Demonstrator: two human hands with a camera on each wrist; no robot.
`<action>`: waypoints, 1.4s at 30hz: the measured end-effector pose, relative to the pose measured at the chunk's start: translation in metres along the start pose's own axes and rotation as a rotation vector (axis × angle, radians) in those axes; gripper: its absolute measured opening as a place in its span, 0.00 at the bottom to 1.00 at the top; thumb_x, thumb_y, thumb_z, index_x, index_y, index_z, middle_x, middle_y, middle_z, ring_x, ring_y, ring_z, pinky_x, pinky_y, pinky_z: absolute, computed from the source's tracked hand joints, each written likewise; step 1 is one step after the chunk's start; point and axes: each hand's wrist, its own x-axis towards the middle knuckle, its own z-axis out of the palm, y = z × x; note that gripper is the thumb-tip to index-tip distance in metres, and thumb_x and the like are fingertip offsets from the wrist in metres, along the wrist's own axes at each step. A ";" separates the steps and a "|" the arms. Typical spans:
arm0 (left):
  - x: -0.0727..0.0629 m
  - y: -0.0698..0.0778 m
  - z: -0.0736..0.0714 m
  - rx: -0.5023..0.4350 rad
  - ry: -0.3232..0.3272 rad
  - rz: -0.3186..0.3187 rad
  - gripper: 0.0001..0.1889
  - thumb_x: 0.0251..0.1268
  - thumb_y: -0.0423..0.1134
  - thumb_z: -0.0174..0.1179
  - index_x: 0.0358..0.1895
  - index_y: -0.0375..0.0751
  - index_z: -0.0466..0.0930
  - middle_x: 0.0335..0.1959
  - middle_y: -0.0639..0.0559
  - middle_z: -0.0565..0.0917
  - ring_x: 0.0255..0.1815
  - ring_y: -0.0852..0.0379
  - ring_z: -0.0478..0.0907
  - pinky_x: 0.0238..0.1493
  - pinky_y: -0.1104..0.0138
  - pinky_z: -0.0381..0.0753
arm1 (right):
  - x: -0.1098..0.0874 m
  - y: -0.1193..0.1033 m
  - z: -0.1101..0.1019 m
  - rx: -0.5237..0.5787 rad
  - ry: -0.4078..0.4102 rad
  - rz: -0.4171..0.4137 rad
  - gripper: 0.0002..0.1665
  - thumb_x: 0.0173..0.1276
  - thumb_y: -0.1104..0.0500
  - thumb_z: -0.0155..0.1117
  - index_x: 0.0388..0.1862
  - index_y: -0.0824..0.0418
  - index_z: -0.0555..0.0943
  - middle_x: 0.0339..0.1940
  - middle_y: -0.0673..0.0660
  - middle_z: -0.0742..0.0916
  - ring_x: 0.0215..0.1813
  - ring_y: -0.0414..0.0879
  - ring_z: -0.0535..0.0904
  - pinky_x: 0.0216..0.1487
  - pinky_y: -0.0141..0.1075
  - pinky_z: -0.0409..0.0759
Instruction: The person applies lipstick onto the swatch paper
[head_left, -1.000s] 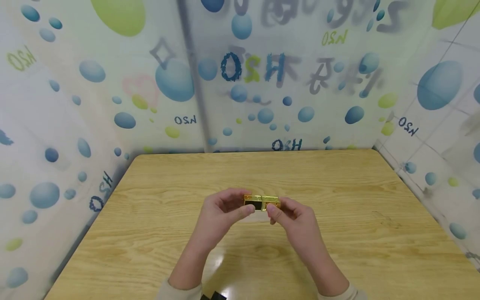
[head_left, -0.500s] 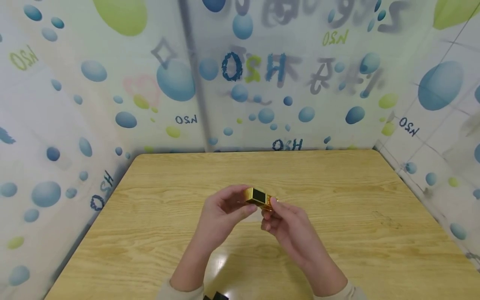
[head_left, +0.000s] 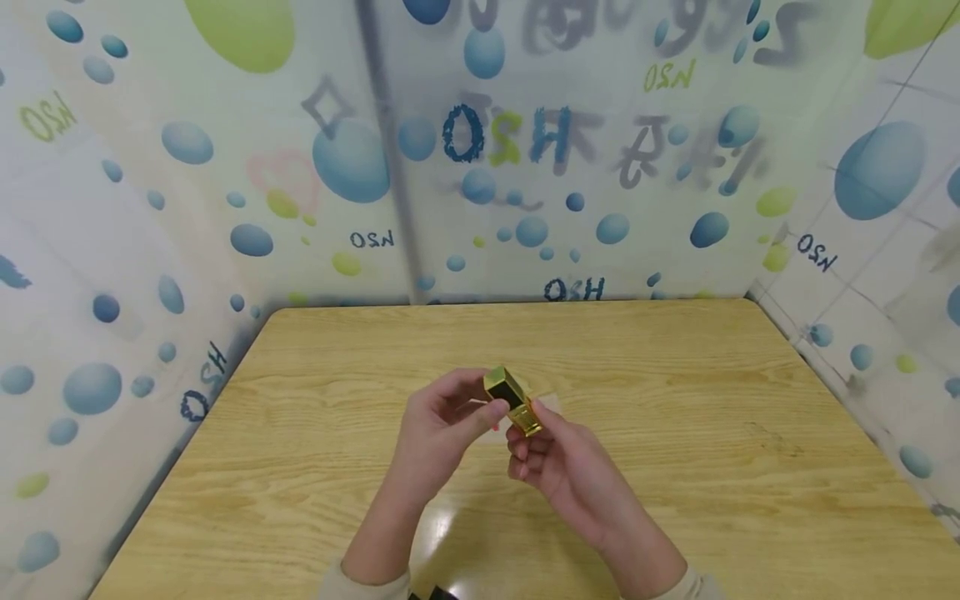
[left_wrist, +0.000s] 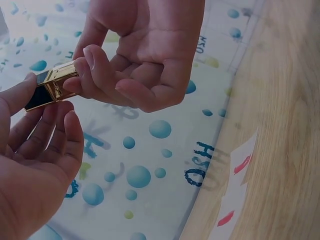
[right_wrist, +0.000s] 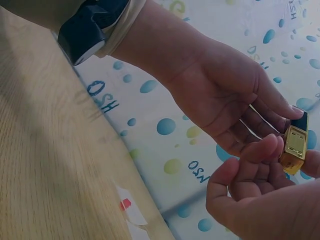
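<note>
A square gold lipstick case with black side panels is held between both hands above the table. My left hand pinches its black-panelled end between thumb and fingers. The gold-framed end is gripped by my right hand, with the thumb along its side and the other fingers curled underneath. In the left wrist view the case spans the two hands. Its openwork gold section shows clearly in the right wrist view. Behind the hands lies white paper with red smears on it.
The wooden table ends at a wall covering printed with blue and green drops, which also runs down both sides. A black object juts in at the bottom edge. A dark device sits on the left wrist.
The lipstick case has turned from lying level across the view to slanting, its black-panelled end now up and to the left. My right hand has shifted left and lower with it.
</note>
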 end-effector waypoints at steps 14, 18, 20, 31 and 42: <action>0.001 0.001 -0.006 0.009 0.052 -0.016 0.15 0.69 0.31 0.70 0.56 0.33 0.84 0.43 0.62 0.89 0.46 0.59 0.88 0.51 0.68 0.88 | 0.001 0.000 0.003 -0.077 0.062 -0.001 0.23 0.86 0.43 0.53 0.47 0.57 0.87 0.37 0.47 0.88 0.38 0.39 0.79 0.48 0.32 0.82; 0.002 0.004 -0.013 0.026 0.089 -0.028 0.15 0.69 0.32 0.71 0.56 0.34 0.84 0.42 0.59 0.89 0.45 0.59 0.88 0.52 0.68 0.88 | 0.001 -0.001 0.001 -0.142 0.107 -0.024 0.24 0.87 0.44 0.52 0.42 0.59 0.86 0.36 0.49 0.86 0.37 0.42 0.79 0.48 0.32 0.82; 0.003 0.005 -0.017 0.036 0.102 -0.030 0.15 0.69 0.33 0.71 0.56 0.35 0.84 0.41 0.58 0.89 0.43 0.59 0.88 0.50 0.68 0.87 | 0.001 -0.002 0.000 -0.171 0.149 -0.042 0.24 0.87 0.46 0.52 0.42 0.60 0.86 0.36 0.50 0.85 0.36 0.43 0.78 0.46 0.32 0.83; 0.000 0.003 -0.039 0.053 0.162 -0.045 0.16 0.69 0.34 0.72 0.56 0.37 0.84 0.40 0.58 0.87 0.43 0.60 0.88 0.46 0.69 0.88 | 0.004 -0.012 -0.014 -0.304 0.324 -0.095 0.24 0.89 0.51 0.49 0.49 0.68 0.85 0.38 0.55 0.85 0.36 0.45 0.79 0.46 0.34 0.84; -0.003 0.001 -0.041 0.108 0.149 -0.068 0.17 0.69 0.36 0.72 0.58 0.36 0.84 0.42 0.55 0.87 0.42 0.59 0.90 0.50 0.69 0.88 | 0.004 -0.018 -0.023 -0.397 0.392 -0.134 0.23 0.89 0.52 0.50 0.51 0.69 0.84 0.39 0.53 0.84 0.38 0.46 0.80 0.48 0.33 0.85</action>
